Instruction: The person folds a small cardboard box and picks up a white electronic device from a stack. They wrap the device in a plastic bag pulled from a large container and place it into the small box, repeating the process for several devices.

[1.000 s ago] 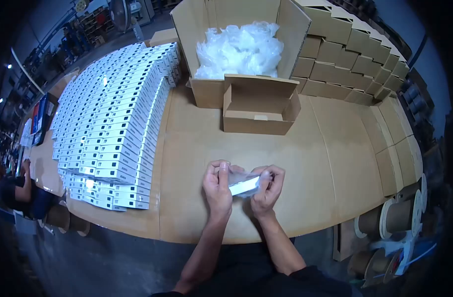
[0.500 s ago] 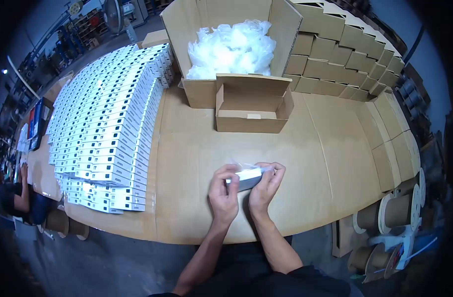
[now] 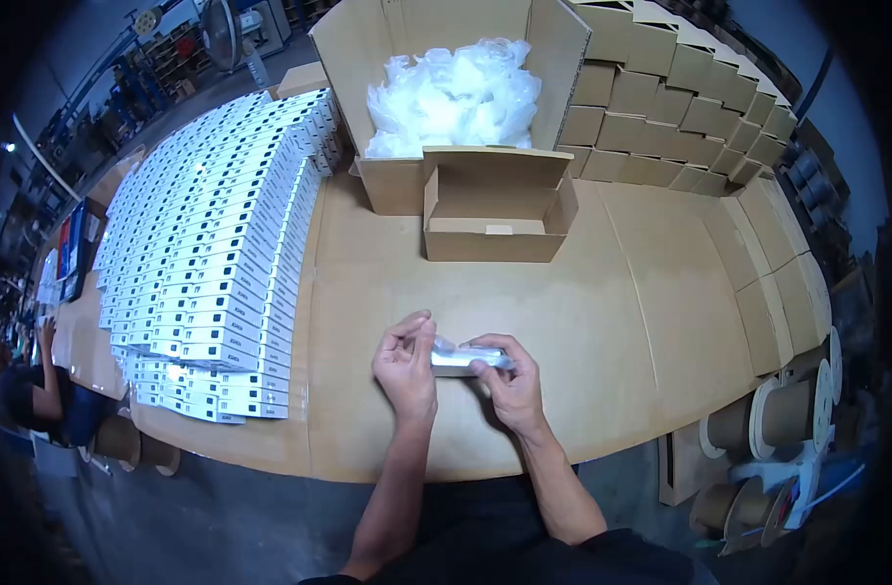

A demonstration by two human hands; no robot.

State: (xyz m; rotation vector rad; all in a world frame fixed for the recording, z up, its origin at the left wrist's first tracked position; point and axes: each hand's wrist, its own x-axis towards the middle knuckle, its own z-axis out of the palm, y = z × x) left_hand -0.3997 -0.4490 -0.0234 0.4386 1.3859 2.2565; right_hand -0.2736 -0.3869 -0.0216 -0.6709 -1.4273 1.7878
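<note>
My left hand (image 3: 405, 363) and my right hand (image 3: 509, 382) meet just below the centre of the frame, over the cardboard-covered table (image 3: 602, 322). Between them I hold a small white box in a clear plastic sleeve (image 3: 458, 358), lying roughly level and crosswise. My left fingers are curled, thumb and forefinger pinching the left end of the plastic; my right fingers wrap over the box's right end, thumb on the near side, gripping it. Whether the box touches the table I cannot tell.

Straight above my hands, in the upper middle of the frame, a small open brown carton (image 3: 495, 219) sits on the table with its flaps up. Touching its far side stands a large open cardboard box (image 3: 387, 185) heaped with crumpled clear plastic bags (image 3: 456, 93).

Filling the left of the frame, long rows of white retail boxes (image 3: 212, 253) with dark labels lie stacked in overlapping tiers, running from the near table edge towards the upper left. In the upper right, plain brown cartons (image 3: 680, 107) are stacked in a stepped wall, well apart from my hands. At the lower right, past the table edge, cardboard spools (image 3: 782, 414) stand together. At the far left edge another person's arm (image 3: 46, 375) shows beside the table.
</note>
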